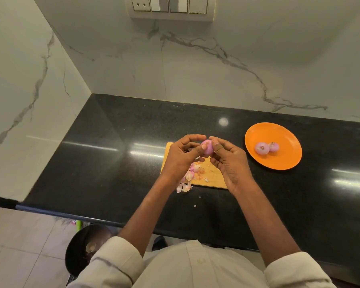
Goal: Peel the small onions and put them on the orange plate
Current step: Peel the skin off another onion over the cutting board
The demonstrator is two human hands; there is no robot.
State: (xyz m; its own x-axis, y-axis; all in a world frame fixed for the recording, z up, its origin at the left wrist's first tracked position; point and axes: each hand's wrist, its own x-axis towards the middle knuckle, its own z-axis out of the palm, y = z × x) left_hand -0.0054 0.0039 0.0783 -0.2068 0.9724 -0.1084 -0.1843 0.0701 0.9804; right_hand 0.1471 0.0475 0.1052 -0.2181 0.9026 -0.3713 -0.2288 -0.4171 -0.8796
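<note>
Over the wooden cutting board [213,173], both hands are up off the surface working one small onion [207,149] between them. Left hand [180,157] has its grip curled around the onion from the left, thumb tip right on the pink skin. Right hand [229,161] pinches it from the other side, thumb pressed to the top, other fingers curled underneath. So neither grip is spread, both are clamped on the same onion.

Looks mostly peeled already, smooth and pink, though I can't tell if there's a last bit of skin on the far side. Two peeled onions [266,148] already sit touching each other on the orange plate [279,161], which is off to the right of the board, well apart from the hands. Loose peels [190,176] are piled on the near left corner of the board, with some spilling over onto the black surface [112,163].

What could go wrong, imo: a peeled onion is slick and round, so if one thumb pushes too hard it could squirt out of the grip and roll off the glossy surface toward the edge. Also, peel scraps could stick to the fingers and ride along onto the plate. And dropping it carelessly might knock the other two rolling.
</note>
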